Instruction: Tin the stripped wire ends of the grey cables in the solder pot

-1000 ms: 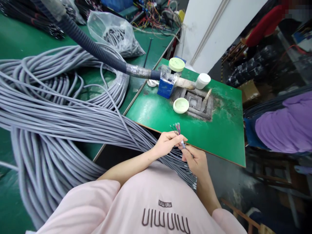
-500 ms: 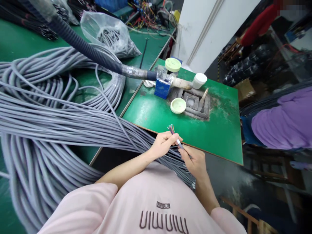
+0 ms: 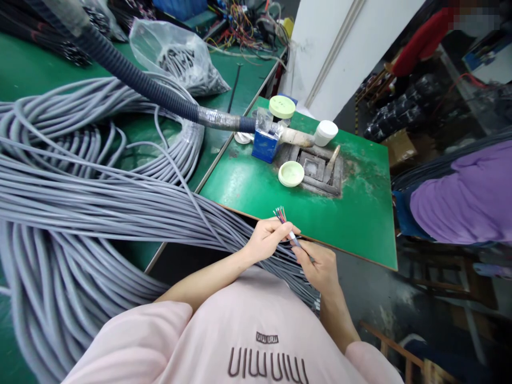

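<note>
I am holding 1 gray cable (image 3: 295,241) at the near edge of the green board (image 3: 352,229), with its thin colored wires (image 3: 281,215) fanning out from the stripped end toward the board. My left hand (image 3: 270,238) is pinching the cable just below the wires, thumb pressing toward nearly closed fingers. My right hand (image 3: 319,264) is gripping the same cable lower down, its fingers curling closed around the gray jacket. Below the 2 hands, a bundle of gray cables (image 3: 120,213) is extending from the left side and ending near the pink shirt (image 3: 256,325). On the board, a pale green dish (image 3: 291,174) is resting beside a square fixture (image 3: 318,166). Behind these, a corrugated hose (image 3: 156,96) is passing over a blue block (image 3: 264,146), and a white container (image 3: 326,132) is standing near its nozzle. At far right, a person in purple (image 3: 464,194) is occupying the adjacent area.
</note>
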### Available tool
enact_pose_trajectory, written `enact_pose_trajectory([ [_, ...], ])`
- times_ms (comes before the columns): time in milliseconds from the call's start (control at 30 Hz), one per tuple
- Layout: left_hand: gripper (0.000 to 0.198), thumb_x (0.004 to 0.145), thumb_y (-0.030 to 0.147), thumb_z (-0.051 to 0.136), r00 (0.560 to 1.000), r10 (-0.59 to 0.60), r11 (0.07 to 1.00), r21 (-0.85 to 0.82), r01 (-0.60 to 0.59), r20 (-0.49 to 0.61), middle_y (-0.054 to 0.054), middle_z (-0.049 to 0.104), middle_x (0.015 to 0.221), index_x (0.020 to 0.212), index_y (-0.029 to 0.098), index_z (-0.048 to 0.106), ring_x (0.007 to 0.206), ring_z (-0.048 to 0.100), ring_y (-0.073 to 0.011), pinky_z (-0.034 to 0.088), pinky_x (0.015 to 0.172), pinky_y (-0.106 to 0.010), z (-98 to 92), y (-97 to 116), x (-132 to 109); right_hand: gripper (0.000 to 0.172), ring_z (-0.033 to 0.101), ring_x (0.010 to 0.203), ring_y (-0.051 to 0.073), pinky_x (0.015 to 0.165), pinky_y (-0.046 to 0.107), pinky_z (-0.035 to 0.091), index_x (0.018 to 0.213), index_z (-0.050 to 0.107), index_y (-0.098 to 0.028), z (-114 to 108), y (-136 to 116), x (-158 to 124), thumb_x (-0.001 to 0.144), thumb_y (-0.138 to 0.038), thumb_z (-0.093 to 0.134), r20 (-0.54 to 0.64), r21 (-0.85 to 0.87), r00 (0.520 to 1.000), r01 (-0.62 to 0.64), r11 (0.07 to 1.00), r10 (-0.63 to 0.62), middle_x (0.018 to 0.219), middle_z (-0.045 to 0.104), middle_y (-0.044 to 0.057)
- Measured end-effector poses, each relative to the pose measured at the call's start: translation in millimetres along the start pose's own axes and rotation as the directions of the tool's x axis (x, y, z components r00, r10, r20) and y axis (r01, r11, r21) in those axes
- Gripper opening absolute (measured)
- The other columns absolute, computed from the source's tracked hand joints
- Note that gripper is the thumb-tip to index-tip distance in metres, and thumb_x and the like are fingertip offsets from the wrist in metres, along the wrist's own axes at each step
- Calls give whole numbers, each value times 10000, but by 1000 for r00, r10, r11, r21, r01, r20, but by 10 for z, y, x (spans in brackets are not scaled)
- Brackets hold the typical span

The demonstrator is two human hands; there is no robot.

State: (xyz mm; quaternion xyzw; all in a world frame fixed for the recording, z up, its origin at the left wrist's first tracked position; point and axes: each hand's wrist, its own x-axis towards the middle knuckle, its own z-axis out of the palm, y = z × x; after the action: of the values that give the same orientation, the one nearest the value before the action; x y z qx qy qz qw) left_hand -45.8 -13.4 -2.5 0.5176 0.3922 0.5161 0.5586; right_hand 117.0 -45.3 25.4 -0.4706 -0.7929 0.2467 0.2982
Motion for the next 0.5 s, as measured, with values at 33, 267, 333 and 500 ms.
enact_pose_trajectory([
  [33, 411, 895, 421, 516, 1000, 11, 1000, 10, -11, 6, -72, 713, 735, 694, 134, 734, 574, 550, -87, 445, 556, -200, -2, 0, -2, 189, 583, 552, 99, 565, 215, 401, 854, 671, -160, 3, 3, -4, 913, -204, 497, 0, 8, 1000, -4, 1000, 4, 643, 654, -2],
  [267, 413, 903, 417, 501, 999, 45, 998, 49, -46, 30, -68, 702, 707, 709, 140, 740, 578, 555, -100, 442, 560, -217, -2, 14, -1, 198, 598, 565, 105, 572, 220, 418, 840, 669, -168, 18, 29, -38, 914, -221, 493, 18, 42, 999, -44, 998, 44, 676, 662, 4],
  [333, 412, 901, 421, 502, 999, 41, 998, 55, -43, 30, -67, 700, 702, 714, 142, 740, 578, 556, -101, 444, 559, -217, -2, 9, -3, 205, 595, 560, 106, 567, 222, 419, 826, 669, -171, 24, 34, -43, 914, -231, 493, 19, 45, 998, -54, 998, 53, 667, 655, 2],
  [500, 411, 902, 405, 507, 998, 50, 998, 43, -51, 34, -67, 706, 710, 676, 143, 729, 580, 564, -98, 453, 562, -213, 1, 9, -8, 197, 594, 555, 110, 572, 225, 429, 828, 675, -179, 40, 48, -65, 907, -245, 507, 4, 52, 997, -73, 996, 72, 656, 661, -1],
])
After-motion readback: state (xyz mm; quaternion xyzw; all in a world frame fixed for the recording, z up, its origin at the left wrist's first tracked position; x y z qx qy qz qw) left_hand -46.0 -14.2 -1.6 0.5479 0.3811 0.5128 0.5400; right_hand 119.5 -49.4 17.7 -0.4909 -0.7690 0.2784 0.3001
